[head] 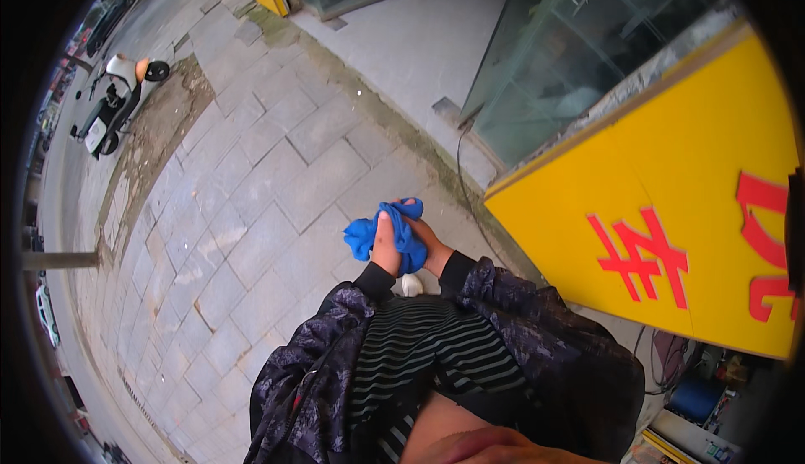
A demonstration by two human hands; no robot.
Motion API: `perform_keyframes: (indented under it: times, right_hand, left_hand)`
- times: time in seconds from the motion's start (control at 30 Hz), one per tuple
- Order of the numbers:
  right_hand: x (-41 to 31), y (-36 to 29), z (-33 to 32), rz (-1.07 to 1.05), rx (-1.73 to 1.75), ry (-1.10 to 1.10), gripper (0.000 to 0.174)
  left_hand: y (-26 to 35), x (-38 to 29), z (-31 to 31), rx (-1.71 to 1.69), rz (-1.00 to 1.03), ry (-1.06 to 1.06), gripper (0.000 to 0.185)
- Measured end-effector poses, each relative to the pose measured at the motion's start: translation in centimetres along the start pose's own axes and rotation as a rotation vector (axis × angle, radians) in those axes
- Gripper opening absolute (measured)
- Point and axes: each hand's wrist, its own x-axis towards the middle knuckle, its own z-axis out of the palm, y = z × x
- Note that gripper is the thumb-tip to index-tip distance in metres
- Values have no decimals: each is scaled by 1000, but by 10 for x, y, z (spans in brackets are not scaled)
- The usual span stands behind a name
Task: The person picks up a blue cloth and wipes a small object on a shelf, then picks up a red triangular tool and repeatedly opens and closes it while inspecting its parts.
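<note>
A crumpled blue cloth (412, 255) is bunched between my two hands, in front of my striped shirt. My left hand (385, 245) grips it from the left side, thumb pressed on top. From the other side my right hand (431, 239) closes around the cloth, and folds of it cover most of the fingers. One loose end of the fabric sticks out to the left of my left hand. Below the hands, the tip of a light-coloured shoe (412, 285) shows on the paving.
Grey paving slabs (251, 212) stretch ahead and left. A parked scooter (116, 102) stands near the road, with a pole (63, 260) nearer. On the right are a yellow sign panel (566, 231) bearing red writing and a glass door (553, 61). A black cable (462, 168) trails along the shop edge.
</note>
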Motion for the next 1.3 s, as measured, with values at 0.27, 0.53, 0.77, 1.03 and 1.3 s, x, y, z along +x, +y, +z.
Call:
perform_keyframes:
  times: [0.27, 0.53, 0.77, 1.03, 1.3]
  right_hand:
    - [213, -107, -86, -455, -541, 78, 42]
    - [368, -346, -13, -446, 189, 193, 63]
    - [471, -464, 3, -492, 298, 252, 58]
    - [643, -648, -39, -395, 323, 83, 60]
    - [698, -887, -1, -292, 150, 18, 73]
  left_hand:
    - [8, 239, -48, 741, 73, -259, 62]
    - [108, 526, -68, 840, 138, -569, 53]
    - [105, 706, -62, 710, -95, -657, 44]
    - [101, 939, -30, 776, -174, -687, 32]
    - [213, 1148, 84, 787, -329, -641, 45]
